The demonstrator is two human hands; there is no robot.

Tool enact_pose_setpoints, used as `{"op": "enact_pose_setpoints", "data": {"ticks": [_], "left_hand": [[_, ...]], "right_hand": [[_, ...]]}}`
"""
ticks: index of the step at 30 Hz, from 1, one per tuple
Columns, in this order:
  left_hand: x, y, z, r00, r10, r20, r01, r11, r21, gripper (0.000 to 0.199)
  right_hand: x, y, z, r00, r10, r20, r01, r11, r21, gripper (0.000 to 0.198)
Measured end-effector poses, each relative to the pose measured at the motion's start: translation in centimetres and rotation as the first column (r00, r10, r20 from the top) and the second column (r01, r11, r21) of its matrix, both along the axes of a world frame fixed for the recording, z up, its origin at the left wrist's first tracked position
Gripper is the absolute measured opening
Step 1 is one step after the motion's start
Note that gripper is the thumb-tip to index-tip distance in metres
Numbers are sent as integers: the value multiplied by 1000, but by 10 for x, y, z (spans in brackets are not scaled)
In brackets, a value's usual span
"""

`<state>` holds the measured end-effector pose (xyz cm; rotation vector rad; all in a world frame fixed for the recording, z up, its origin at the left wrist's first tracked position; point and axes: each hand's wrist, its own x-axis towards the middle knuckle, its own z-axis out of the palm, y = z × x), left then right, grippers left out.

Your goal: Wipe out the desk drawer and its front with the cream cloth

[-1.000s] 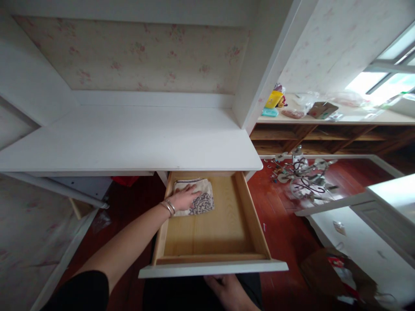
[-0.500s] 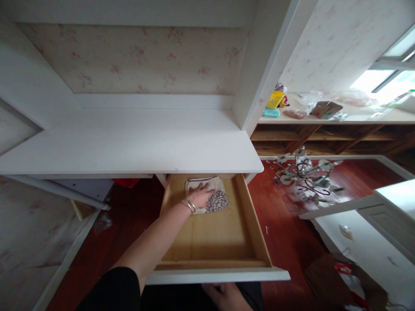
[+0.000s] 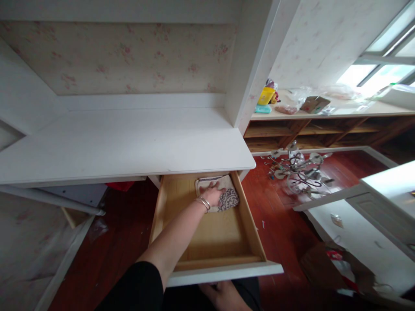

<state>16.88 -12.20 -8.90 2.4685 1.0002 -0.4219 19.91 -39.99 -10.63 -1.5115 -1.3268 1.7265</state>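
Note:
A wooden drawer (image 3: 249,224) with a white front stands pulled out from under a white desk (image 3: 129,142). My left hand (image 3: 214,194), with bangles on the wrist, presses flat on a folded beige cloth (image 3: 228,198) with a dark pattern, at the drawer's back right corner. My right hand (image 3: 223,293) is low at the frame's bottom edge, just under the drawer front; its fingers are mostly hidden.
Red wooden floor lies on both sides. A chandelier (image 3: 298,170) lies on the floor to the right. A wooden shelf unit (image 3: 324,129) carries a yellow object, a box and bags. White panels (image 3: 356,224) and a bag (image 3: 337,268) lie at lower right.
My left hand has slid the cloth from the drawer's back left across to its back right corner. The right hand stays under the drawer front.

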Motion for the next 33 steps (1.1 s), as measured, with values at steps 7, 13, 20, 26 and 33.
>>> {"op": "enact_pose_setpoints", "data": {"ticks": [7,13,20,26,33], "left_hand": [[-7,-44,11,996,-84,15,84,996,9,88],[-30,-113,11,970,-227,89,221,972,77,76],[-47,-122,19,973,-218,79,219,976,1,77],[-93,-119,25,987,-157,27,158,987,-11,87],[-174,-116,27,988,-47,-144,43,999,-29,101]], "right_hand": [[-1,-2,1,998,-27,-50,26,999,-23,52],[-3,0,2,998,-47,-35,47,999,16,45],[-5,-2,1,997,-75,-29,75,997,24,39],[-6,-4,-5,997,-72,3,72,996,43,45],[-4,-3,-6,997,1,73,-1,1000,-3,59]]}}
